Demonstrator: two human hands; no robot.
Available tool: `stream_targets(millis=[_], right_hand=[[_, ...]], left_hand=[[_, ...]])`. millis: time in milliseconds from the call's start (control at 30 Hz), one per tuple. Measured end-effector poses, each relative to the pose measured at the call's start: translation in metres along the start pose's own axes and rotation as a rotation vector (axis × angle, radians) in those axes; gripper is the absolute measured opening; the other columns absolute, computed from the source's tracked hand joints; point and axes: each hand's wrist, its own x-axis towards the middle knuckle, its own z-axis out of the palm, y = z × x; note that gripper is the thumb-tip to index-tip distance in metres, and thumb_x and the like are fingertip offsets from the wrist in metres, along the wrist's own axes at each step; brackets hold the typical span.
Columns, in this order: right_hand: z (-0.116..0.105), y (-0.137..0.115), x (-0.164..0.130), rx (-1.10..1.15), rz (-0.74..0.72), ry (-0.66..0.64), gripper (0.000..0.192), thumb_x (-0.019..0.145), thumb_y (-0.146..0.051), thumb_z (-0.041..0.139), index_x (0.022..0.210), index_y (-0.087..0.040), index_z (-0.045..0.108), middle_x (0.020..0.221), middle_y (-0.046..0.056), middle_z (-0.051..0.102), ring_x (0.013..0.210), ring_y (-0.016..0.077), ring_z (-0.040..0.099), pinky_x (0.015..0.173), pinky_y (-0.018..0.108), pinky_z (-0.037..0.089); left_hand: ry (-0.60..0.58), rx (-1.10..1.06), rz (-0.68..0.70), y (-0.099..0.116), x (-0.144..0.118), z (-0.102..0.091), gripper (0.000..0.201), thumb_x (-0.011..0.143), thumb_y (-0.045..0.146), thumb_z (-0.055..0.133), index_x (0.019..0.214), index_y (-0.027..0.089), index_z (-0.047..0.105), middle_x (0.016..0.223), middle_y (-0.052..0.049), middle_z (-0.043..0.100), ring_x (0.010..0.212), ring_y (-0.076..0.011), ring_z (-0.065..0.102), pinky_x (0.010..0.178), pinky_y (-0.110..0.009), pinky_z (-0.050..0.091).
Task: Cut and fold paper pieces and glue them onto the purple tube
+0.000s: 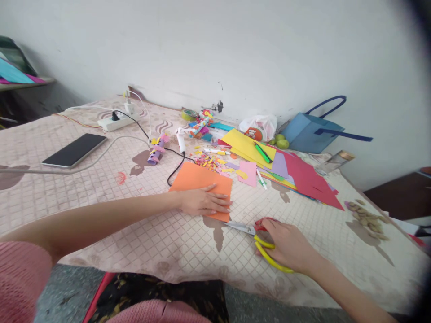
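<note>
My left hand (pixel 204 201) lies flat, fingers stretched out, on a sheet of orange paper (pixel 198 176) on the cloth-covered table. To its right, my right hand (pixel 285 242) grips a pair of scissors (pixel 243 228) with red and yellow handles. The blades point left, with their tips beside the paper's lower right corner; I cannot tell whether they touch it. Just behind the orange sheet lie many small coloured paper scraps (pixel 208 162) and a white glue gun (pixel 181 140) with a black cord.
Coloured sheets (pixel 311 179) and a green cutter (pixel 263 152) lie at the right, near a blue bag (pixel 311 132) and a glass bottle (pixel 336 161). A tablet (pixel 74 150), a power strip (pixel 115 121) and a decorated purple roll (pixel 156 151) are at the left. Peanut-like pods (pixel 367 220) lie far right.
</note>
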Motion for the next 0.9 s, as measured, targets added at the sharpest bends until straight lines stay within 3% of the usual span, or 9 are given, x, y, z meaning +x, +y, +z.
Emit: stream_targets(millis=[900], right_hand=[[0.006,-0.006,0.001,0.007,0.033,0.001,0.040,0.070,-0.048,0.063,0.096,-0.020,0.052,0.086,0.006,0.066,0.076,0.0246,0.063,0.064,0.034,0.045]], left_hand=[[-0.007,-0.015,-0.001,0.000,-0.001,0.000,0.043,0.093,0.026,0.030,0.135,0.029,0.035,0.144,0.001,0.030,0.136,-0.0154,0.018,0.109,-0.040,-0.009]])
